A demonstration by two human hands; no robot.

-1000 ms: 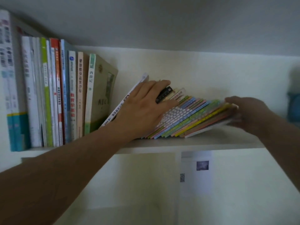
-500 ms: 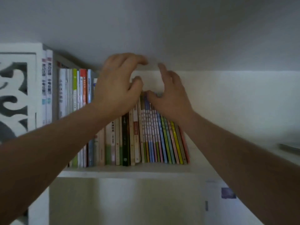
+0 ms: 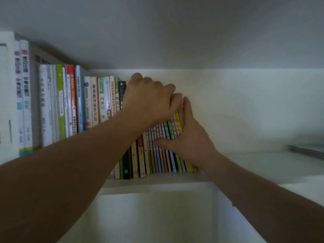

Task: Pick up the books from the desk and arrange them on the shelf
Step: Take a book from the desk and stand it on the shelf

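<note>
- Your left hand curls over the top edges of a batch of thin colourful books, gripping them.
- Your right hand lies flat, fingers straight, pressing the batch's right side, thumb across the spines.
- The thin books stand upright on the white shelf, touching the taller books on their left.

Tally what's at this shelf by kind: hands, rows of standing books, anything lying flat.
Hands: 2, left hand and right hand
Rows of upright books: 1
Dark flat item, far right: 1
Total: 4
</note>
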